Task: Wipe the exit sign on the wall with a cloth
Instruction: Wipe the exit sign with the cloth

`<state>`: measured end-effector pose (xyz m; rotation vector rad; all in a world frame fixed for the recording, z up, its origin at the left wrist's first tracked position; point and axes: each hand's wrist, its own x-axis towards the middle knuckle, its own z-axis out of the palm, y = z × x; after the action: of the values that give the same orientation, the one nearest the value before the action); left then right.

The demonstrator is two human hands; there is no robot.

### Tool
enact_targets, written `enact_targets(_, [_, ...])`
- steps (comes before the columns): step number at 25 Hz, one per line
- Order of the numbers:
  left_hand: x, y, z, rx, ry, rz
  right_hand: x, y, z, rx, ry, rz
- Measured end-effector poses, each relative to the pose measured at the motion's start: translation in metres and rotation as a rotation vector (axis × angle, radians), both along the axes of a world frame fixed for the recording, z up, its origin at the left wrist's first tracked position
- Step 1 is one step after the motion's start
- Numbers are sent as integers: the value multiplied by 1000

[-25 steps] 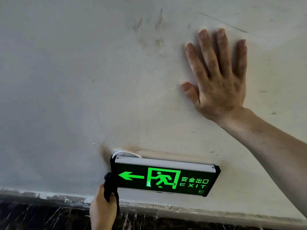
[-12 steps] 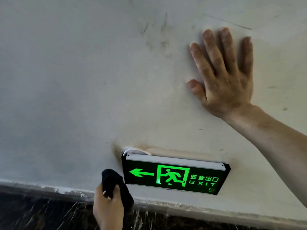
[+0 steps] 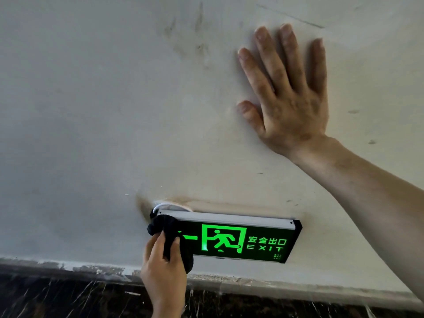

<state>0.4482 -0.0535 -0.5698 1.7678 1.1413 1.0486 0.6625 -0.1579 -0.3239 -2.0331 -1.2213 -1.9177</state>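
A lit green exit sign (image 3: 243,241) with a black frame and a pale top strip hangs low on the white wall. Its arrow, running figure and the word EXIT glow green. My left hand (image 3: 164,271) reaches up from below and is shut on a bunched black cloth (image 3: 168,230). The cloth presses on the sign's left end and hides most of the arrow. My right hand (image 3: 286,92) lies flat on the wall above and to the right of the sign, fingers spread, holding nothing.
The white wall (image 3: 91,111) carries dark smudges near the top and a brown stain above the sign's left corner. A white cable (image 3: 165,205) loops out behind the sign. A dark marbled skirting (image 3: 68,297) runs along the bottom edge.
My left hand has risen and moved right, bringing the black cloth from beside the sign onto its left end. The right hand stays flat on the wall.
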Motion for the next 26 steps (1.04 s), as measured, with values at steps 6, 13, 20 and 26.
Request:
enact_targets(6, [19,-34,-15,180,1,-140,0,0,-2,-1,-3,2])
enact_targets(13, [32,-62,-27,338,-7,-297,3,3,-2,35,-44,24])
enact_targets(20, [52,-93,-31,575,-54,-466,-1,1,-1,37,-3,46])
enact_targets(26, [67,-107,-29,640,-14,-602,-3,-1,-1,41,17,53])
